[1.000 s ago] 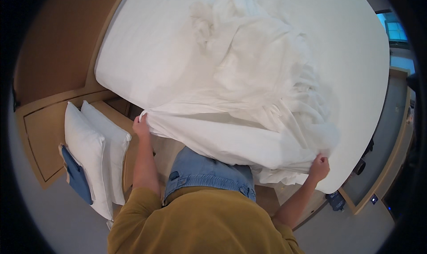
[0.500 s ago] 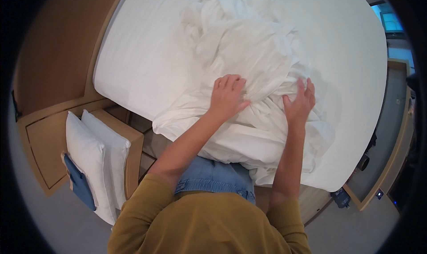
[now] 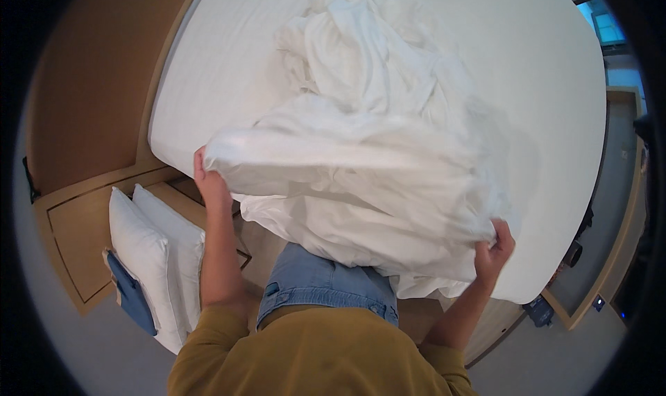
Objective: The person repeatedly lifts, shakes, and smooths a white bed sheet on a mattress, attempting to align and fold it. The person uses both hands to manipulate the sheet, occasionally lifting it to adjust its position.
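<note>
A large crumpled piece of white bed linen [image 3: 361, 146], a sheet or a duvet cover, lies heaped across the near part of the bed. Its near portion is raised and stretched sideways between my hands. My left hand [image 3: 210, 177] is closed on the linen at its left end. At the right, lower and closer to me, my right hand [image 3: 494, 249] grips the other end, the cloth bunched at the fingertips. Loose folds hang over the bed's near edge against my jeans. Farther back, the rest of the linen sits in a rumpled pile.
The mattress [image 3: 555, 83] has a smooth white cover. Two white pillows [image 3: 149, 254] and a blue cushion [image 3: 130, 292] lean by a wooden bedside unit [image 3: 76, 250] at the left. A brown headboard [image 3: 90, 83] rises beyond. Along the right stands a wood-framed panel [image 3: 617, 243].
My hands have moved apart, the left one outward to the left, the right one toward me and rightward. They have taken hold of the linen and spread its near part wide.
</note>
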### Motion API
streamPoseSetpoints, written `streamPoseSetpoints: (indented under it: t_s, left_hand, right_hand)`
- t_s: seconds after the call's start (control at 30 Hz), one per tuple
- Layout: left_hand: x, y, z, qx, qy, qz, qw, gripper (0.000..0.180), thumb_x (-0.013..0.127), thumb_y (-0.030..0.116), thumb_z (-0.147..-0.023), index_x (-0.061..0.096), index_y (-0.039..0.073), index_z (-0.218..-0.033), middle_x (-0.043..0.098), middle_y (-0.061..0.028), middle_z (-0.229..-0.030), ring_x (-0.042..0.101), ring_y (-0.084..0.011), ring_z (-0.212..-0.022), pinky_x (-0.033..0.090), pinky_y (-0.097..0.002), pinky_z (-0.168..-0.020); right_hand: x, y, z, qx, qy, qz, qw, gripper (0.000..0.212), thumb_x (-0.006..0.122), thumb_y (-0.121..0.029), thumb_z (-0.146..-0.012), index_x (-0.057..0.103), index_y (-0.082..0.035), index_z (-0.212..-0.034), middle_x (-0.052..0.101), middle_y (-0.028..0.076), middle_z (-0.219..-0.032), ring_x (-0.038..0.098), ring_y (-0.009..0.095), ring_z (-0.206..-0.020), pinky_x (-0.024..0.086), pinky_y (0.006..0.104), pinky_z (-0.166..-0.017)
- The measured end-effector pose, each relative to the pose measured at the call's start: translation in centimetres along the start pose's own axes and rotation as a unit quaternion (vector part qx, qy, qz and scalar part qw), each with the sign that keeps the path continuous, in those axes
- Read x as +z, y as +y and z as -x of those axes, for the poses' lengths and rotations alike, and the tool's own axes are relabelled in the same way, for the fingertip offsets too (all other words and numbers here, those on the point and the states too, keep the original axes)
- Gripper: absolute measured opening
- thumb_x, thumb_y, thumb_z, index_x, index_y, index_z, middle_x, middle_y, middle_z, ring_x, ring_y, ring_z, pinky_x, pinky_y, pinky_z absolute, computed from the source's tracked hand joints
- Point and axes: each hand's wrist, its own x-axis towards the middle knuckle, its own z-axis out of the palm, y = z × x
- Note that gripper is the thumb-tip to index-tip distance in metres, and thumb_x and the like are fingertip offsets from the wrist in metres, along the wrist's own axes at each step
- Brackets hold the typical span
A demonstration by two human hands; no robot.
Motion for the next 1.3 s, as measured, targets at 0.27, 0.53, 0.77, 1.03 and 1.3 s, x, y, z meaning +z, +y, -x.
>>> streamPoseSetpoints:
  t_s: [0.27,0.53,0.77,1.03,1.3]
  left_hand:
    - [-4.4,-4.6,-1.1,0.053,0.012,-0.428,0.902,0.021,0.047,0.003,-0.091,0.056,0.000,-0.110,0.060,-0.0100,-0.102,0.057,-0.0216,-0.094,0.046,-0.0315,-0.085]
    - [12.1,-2.4,6.6,0.236,-0.375,-0.269,0.855,0.068,0.078,0.023,-0.072,0.046,0.004,-0.130,0.046,-0.0151,-0.131,0.041,-0.0322,-0.123,0.032,-0.0397,-0.105]
    - [19.6,-2.2,7.8,0.052,-0.484,-0.296,0.822,0.052,0.070,0.030,-0.080,0.054,0.000,-0.119,0.062,-0.0127,-0.095,0.058,-0.0277,-0.088,0.045,-0.0388,-0.077]
    - [14.1,3.1,5.0,-0.107,-0.169,-0.039,0.979,0.049,0.063,0.029,-0.091,0.048,0.001,-0.128,0.062,-0.0008,-0.088,0.055,-0.0061,-0.069,0.048,-0.0224,-0.054]
    - [6.7,4.1,-1.0,0.029,-0.095,-0.289,0.952,0.031,0.063,0.024,-0.090,0.055,0.002,-0.109,0.061,-0.0069,-0.090,0.058,-0.0159,-0.081,0.048,-0.0269,-0.074]
  right_hand:
    - [-1.6,-0.8,0.6,0.092,-0.019,0.015,0.995,0.020,0.048,0.008,-0.066,0.054,0.001,-0.083,0.057,0.007,-0.074,0.053,0.016,-0.074,0.041,0.0245,-0.071]
    - [2.0,-3.2,-1.8,-0.080,-0.009,-0.114,0.990,0.022,0.048,0.017,-0.069,0.052,-0.002,-0.079,0.063,0.011,-0.086,0.058,0.029,-0.092,0.042,0.0454,-0.092]
    - [0.8,-4.6,-1.0,-0.072,-0.020,-0.134,0.988,0.016,0.050,0.008,-0.065,0.053,0.000,-0.078,0.062,0.011,-0.081,0.058,0.028,-0.084,0.040,0.0473,-0.093]
    - [-1.5,-3.8,1.0,-0.057,0.082,-0.246,0.964,0.015,0.040,0.005,-0.061,0.049,0.002,-0.073,0.045,0.007,-0.065,0.037,0.015,-0.062,0.031,0.0276,-0.057]
    - [-1.4,-3.9,-0.8,0.212,-0.090,0.106,0.967,0.007,0.060,-0.006,-0.081,0.058,0.001,-0.083,0.052,0.006,-0.059,0.048,0.013,-0.053,0.040,0.0268,-0.052]
